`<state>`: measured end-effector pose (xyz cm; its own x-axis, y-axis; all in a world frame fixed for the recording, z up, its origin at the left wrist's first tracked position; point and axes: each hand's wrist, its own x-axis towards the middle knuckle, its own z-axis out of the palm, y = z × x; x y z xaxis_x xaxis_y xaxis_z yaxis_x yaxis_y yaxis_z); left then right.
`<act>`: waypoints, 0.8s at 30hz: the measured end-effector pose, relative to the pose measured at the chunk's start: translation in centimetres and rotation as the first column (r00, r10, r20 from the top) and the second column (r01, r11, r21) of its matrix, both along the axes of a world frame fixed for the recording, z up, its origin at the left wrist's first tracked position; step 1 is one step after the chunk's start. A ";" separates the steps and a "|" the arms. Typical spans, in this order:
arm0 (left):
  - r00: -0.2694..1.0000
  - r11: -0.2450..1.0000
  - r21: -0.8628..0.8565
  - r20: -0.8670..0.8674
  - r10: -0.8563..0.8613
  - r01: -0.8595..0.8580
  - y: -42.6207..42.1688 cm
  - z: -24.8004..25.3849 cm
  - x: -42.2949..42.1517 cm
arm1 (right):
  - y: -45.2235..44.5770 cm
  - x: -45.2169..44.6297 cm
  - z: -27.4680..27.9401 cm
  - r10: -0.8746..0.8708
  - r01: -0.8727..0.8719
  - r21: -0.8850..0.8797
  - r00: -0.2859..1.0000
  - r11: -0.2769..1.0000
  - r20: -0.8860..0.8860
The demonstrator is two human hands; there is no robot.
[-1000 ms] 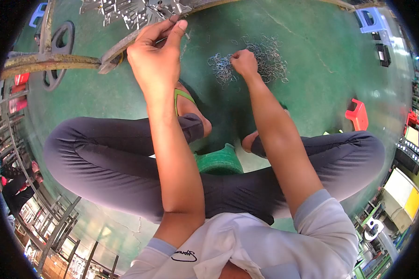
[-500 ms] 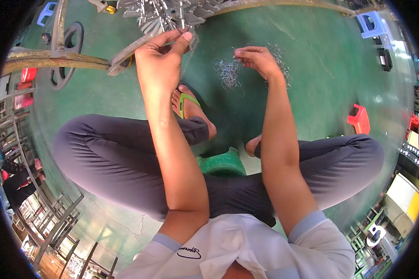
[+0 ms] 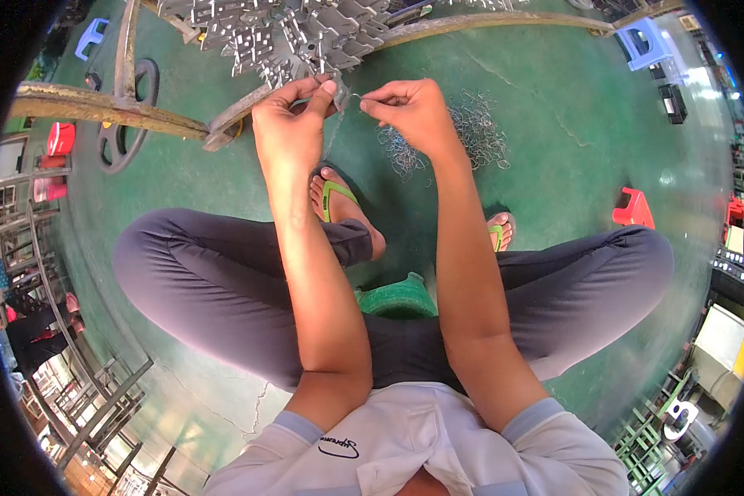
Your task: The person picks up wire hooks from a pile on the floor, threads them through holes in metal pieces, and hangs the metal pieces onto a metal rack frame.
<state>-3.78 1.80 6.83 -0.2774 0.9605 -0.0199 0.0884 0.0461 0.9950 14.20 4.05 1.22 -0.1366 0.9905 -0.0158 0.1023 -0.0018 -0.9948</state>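
My left hand [image 3: 293,124] pinches a small metal piece [image 3: 341,93] at the lower edge of a dense cluster of silvery metal parts [image 3: 293,37]. Close by on the right, my right hand [image 3: 412,114] holds a thin wire hook [image 3: 356,96] between thumb and forefinger, its tip just short of the metal piece. Beyond and below my right hand, a loose pile of wire hooks [image 3: 481,136] lies on the green floor, partly hidden by the hand and wrist.
A rusty metal frame [image 3: 99,106] runs across the upper left, near a dark wheel [image 3: 146,91]. A green stool [image 3: 398,298] is between my legs. A red stool [image 3: 633,208] and a blue stool [image 3: 645,43] stand at the right.
My right hand has risen from the wire pile and moved left towards my left hand, carrying a hook. My left hand keeps its pinch while the view has shifted slightly.
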 end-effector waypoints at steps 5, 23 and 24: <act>0.999 0.999 -0.052 -0.051 -0.007 0.005 -0.3 0.8 -0.1 | -0.3 -0.5 0.2 -0.001 -0.003 0.049 0.997 0.999 0.080; 0.975 0.974 0.065 -0.035 0.218 -0.216 -1.0 -7.5 0.8 | -0.1 -1.4 2.1 0.041 -0.142 0.223 0.915 0.964 0.402; 0.969 0.983 0.027 -0.168 0.184 -0.182 -1.4 -7.0 1.2 | -0.2 -1.4 2.1 0.048 -0.151 0.231 0.915 0.961 0.400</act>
